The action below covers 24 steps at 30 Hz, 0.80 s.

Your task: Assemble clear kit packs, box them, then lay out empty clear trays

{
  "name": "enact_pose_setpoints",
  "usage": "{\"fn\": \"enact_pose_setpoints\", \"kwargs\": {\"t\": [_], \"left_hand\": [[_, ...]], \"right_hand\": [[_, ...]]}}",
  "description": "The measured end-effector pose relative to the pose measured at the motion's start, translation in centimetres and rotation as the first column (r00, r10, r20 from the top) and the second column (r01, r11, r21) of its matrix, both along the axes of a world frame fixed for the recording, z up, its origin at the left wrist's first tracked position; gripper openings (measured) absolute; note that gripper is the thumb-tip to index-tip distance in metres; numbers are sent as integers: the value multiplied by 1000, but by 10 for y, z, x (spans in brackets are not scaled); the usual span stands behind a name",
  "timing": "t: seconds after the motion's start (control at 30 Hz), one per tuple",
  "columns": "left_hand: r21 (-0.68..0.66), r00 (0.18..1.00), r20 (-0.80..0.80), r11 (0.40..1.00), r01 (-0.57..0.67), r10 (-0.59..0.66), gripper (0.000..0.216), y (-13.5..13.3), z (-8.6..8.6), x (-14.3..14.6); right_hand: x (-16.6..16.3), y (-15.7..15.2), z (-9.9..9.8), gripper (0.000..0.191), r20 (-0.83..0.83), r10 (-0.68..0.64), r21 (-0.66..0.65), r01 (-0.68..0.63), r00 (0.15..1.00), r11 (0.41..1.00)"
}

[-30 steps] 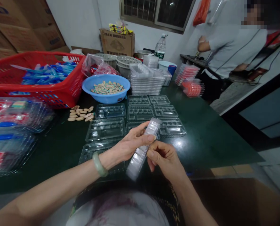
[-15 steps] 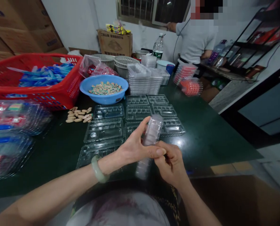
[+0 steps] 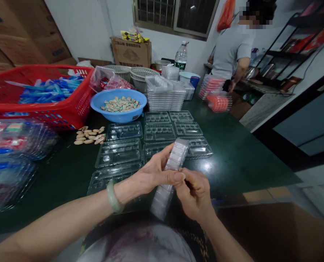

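A stack of clear plastic trays [image 3: 162, 198], nested and turned on edge, is tilted in front of me above the table's near edge. My left hand [image 3: 158, 169] is wrapped around the stack, with its thumb across the near side; a pale bracelet circles that wrist. Against the stack's edge, the fingers of my right hand [image 3: 194, 191] are pinched close to the left thumb. Whether they grip a tray's rim is hidden. Beyond my hands, several empty clear trays [image 3: 119, 153] lie in rows on the dark green table [image 3: 232, 156].
A blue basin [image 3: 118, 115] of small wrapped pieces and a red basket [image 3: 77, 112] of blue items stand behind. Peanuts [image 3: 89, 135] lie near the basin. Filled packs [image 3: 11, 167] are at left, stacked trays [image 3: 166, 96] at the back. A person [image 3: 230, 51] stands at back right.
The stack's lower end has swung slightly left and toward me, with both hands still at it. The person at the back has lowered an arm from the window.
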<state>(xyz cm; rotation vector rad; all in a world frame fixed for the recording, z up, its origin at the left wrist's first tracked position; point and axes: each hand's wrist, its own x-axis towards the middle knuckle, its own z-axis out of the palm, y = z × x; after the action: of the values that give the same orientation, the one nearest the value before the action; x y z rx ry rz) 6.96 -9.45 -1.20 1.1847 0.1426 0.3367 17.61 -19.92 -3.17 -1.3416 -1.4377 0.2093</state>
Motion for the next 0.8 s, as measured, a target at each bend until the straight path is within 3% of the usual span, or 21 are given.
{"fn": "enact_pose_setpoints", "kwargs": {"t": [0.2, 0.53, 0.73, 0.8], "left_hand": [[15, 999, 10, 999, -51, 51, 51, -6, 7, -10], [-23, 990, -16, 990, -142, 142, 54, -14, 3, -17], [-171, 988, -76, 974, -148, 137, 37, -7, -5, -32], [-164, 980, -92, 968, -188, 174, 38, -4, -7, -32]], "right_hand": [[-4, 0, -3, 24, -12, 39, 3, -39, 999, 999], [-9, -5, -5, 25, -10, 73, -31, -73, 997, 997], [-1, -13, 4, 32, -226, 152, -65, -171, 962, 983], [3, -13, 2, 34, -314, 164, -81, -198, 935, 977]]}}
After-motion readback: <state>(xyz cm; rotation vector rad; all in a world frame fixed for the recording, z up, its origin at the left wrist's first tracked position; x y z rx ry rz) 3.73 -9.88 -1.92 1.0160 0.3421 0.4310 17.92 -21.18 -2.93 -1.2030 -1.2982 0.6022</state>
